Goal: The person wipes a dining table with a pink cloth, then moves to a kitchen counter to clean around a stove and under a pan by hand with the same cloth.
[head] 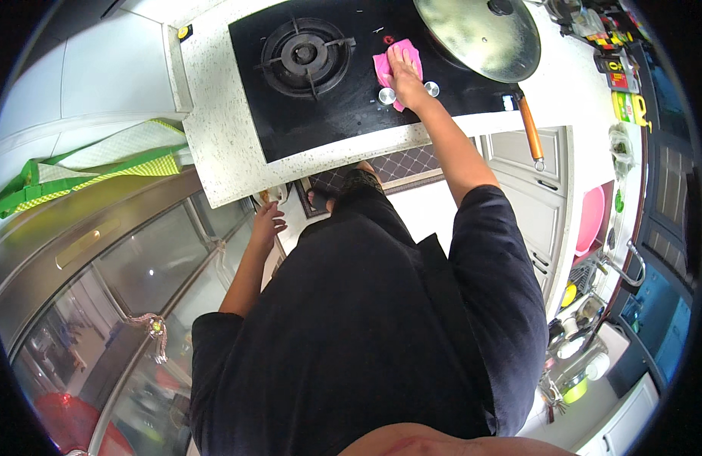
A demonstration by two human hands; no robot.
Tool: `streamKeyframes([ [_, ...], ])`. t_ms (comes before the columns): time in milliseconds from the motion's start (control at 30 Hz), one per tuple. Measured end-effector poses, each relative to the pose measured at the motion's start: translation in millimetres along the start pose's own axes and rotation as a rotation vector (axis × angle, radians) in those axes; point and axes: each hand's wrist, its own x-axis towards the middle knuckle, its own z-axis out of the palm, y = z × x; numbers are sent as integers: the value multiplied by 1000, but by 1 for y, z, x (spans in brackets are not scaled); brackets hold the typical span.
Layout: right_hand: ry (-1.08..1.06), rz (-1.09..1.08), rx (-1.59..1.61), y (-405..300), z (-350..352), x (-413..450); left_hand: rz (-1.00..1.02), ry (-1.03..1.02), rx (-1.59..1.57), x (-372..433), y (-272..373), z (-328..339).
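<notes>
My right hand (405, 80) lies over a pink cloth (414, 52), pressing it onto the black glass top of a gas stove (339, 122). The cloth spreads between two silver control knobs, the left knob (387, 96) and the right knob (432, 89), and a lower corner of it shows past my palm. To the left of the cloth sits a burner with its round iron pan support (305, 52). My left hand (267, 223) hangs below the counter's front edge, holding nothing, its fingers loosely bent and apart.
A wok with a glass lid (482, 40) covers the right burner; its wooden handle (531, 128) juts past the counter edge. Green-trimmed bags (100, 165) and a glass-doored cabinet (151, 245) are at left. A pink basin (590, 219) and a sink faucet (636, 273) stand at right.
</notes>
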Motion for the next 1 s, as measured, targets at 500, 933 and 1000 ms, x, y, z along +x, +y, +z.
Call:
streamKeyframes([
  [500, 182, -45, -249, -4, 9, 97, 17, 141, -190, -3, 18, 34],
  [933, 87, -180, -257, -15, 13, 176, 20, 252, -437, -14, -26, 50],
  [1000, 113, -224, -231, -18, 21, 188, -2, 266, -446, -15, -31, 52],
])
